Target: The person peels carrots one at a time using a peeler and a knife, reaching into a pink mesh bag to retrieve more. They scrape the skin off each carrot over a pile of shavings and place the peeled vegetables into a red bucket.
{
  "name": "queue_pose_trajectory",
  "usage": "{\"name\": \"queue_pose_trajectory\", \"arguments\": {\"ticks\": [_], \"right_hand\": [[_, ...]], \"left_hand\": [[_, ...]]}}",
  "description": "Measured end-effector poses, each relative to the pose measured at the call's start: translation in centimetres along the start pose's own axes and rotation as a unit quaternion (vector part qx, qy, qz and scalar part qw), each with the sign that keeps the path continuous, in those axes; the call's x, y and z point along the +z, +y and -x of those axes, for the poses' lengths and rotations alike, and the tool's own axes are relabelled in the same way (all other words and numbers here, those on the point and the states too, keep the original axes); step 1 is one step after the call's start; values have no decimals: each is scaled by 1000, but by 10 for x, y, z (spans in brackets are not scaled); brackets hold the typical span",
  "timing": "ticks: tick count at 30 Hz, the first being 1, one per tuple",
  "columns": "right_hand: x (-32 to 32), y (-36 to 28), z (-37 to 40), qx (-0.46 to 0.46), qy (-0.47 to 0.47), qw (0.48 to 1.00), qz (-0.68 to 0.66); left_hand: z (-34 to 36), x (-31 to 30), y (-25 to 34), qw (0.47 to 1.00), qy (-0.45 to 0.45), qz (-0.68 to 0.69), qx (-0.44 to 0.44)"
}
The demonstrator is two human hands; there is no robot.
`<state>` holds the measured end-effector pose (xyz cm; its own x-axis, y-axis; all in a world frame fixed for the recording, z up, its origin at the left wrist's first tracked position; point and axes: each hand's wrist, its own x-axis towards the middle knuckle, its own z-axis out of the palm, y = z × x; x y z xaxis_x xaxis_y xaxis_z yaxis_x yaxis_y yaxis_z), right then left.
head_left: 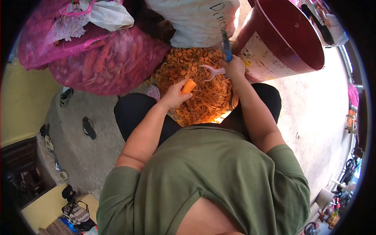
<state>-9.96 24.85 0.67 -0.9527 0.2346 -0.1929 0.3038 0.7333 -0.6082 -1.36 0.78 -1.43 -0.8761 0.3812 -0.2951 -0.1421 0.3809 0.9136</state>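
My left hand [174,96] is closed around a peeled orange carrot [188,87], whose bare end points up and to the right. My right hand [235,68] grips a pale pink Y-shaped peeler [213,73], its head turned toward the carrot but apart from it. A knife with a blue handle [227,50] is held in the same fist, blade pointing away from me. Beneath both hands, between my knees, lies a heap of carrot peels [211,100]. Cut carrot ends [192,52] are scattered over its far side.
At the left a pink mesh sack [105,64] bulges with carrots. Straight ahead stands a white sack [196,19] with handwriting. A large dark red bucket [270,43] leans at the right. A loose slipper [89,128] lies on the concrete floor [78,156].
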Motion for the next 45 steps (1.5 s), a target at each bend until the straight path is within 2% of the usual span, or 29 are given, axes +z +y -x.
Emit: {"name": "queue_pose_trajectory", "arguments": {"ticks": [2, 5, 6, 8, 11, 15, 17, 18, 20, 21, 23, 25, 26, 27, 28, 29, 31, 34, 36, 37, 38, 39, 40, 41, 42, 43, 44, 45], "right_hand": [[-2, 4, 0, 0, -17, 1000, -7], [2, 5, 5, -28, -91, 994, 46], [5, 7, 8, -40, -123, 989, 74], [10, 7, 17, -55, -114, 989, 80], [9, 0, 23, -64, -94, 992, 50], [0, -15, 30, -60, -25, 995, -72], [2, -13, 28, -50, -62, 991, -109], [4, -11, 26, -45, -80, 988, -128], [8, 0, 18, -83, 9, 996, -2], [9, 4, 15, -102, 55, 991, 61], [13, 11, 12, -88, -13, 992, 88], [13, 8, 15, -80, -81, 987, 110], [13, 3, 20, -75, -112, 983, 120], [14, 0, 24, -70, -145, 978, 130], [14, -3, 27, -87, -142, 978, 128], [13, -4, 28, -84, -148, 977, 130], [9, -6, 27, -82, -160, 975, 133], [4, -5, 22, -87, -179, 970, 139], [-4, -12, 26, -86, -190, 965, 162], [-6, -14, 28, -84, -195, 962, 173], [-6, -14, 30, -98, -179, 965, 165], [-4, -14, 32, -110, -163, 968, 158], [-3, -14, 33, -122, -147, 970, 151], [0, -13, 30, -122, -164, 967, 151], [5, -11, 27, -121, -182, 964, 153], [8, -11, 25, -121, -200, 960, 154], [10, -13, 24, -132, -191, 961, 151], [12, -16, 25, -143, -182, 961, 149]], "left_hand": [[-1, 4, 1, 994, 38, 77, 61], [3, -6, 18, 948, 27, 298, -107], [3, -8, 22, 922, 36, 362, -132], [3, -12, 26, 856, 50, 483, -180], [-2, -9, 11, 845, 45, 492, -202], [-2, -6, 15, 884, 28, 417, -209], [-3, -3, 12, 917, 4, 354, -183], [-1, -3, 13, 906, -11, 382, -180], [0, -7, 21, 883, -44, 435, -173], [-2, -7, 28, 900, -48, 396, -179], [-11, -10, 48, 930, -53, 312, -187], [-45, -14, 69, 987, -83, 85, -106], [-62, -16, 101, 993, -85, 53, -64], [-74, -18, 135, 992, -73, 100, 33], [-83, -11, 172, 967, -21, 227, 110], [-95, -17, 200, 941, -44, 245, 231], [-144, -29, 234, 830, -259, 392, 301], [-89, -38, 291, 807, -119, 467, 342], [-93, -63, 259, 906, 16, 324, 273], [-97, -82, 238, 942, 108, 217, 231], [-104, -109, 212, 957, 197, 105, 183], [-120, -146, 177, 923, 333, 41, 186], [-123, -181, 151, 863, 474, -6, 176], [-119, -222, 131, 830, 545, 3, 116], [-125, -278, 86, 773, 630, -19, 64], [-110, -287, 88, 741, 668, 70, 20], [-96, -272, 109, 706, 652, 275, 44], [-97, -288, 97, 713, 621, 323, 37]]}}
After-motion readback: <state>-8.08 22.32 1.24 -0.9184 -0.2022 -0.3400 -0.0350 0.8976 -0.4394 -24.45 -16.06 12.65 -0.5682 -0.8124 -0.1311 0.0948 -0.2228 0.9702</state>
